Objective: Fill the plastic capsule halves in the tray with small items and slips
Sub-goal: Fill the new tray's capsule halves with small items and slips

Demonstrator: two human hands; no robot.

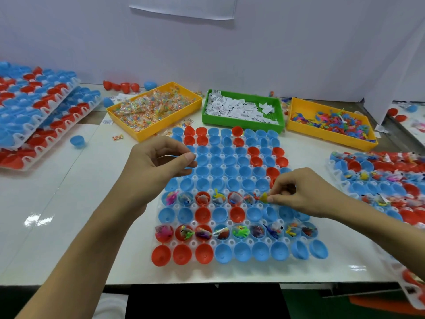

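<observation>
A clear plastic tray (230, 204) of blue and red capsule halves lies in front of me. Two of its near rows hold small toys, packets and slips; the rest sit bare. My right hand (299, 192) pinches a small yellow toy (264, 197) over a blue half at the right end of the upper filled row. My left hand (158, 162) hovers above the tray's left side, thumb and fingers curled round a thin clear packet (181, 155) that is hard to make out.
Behind the tray stand a yellow bin of candy packets (153, 106), a green bin of paper slips (243, 109) and a yellow bin of coloured toys (331, 122). Stacked capsule trays (34, 111) lie at left, a filled tray (386, 180) at right. A loose blue half (77, 141) sits nearby.
</observation>
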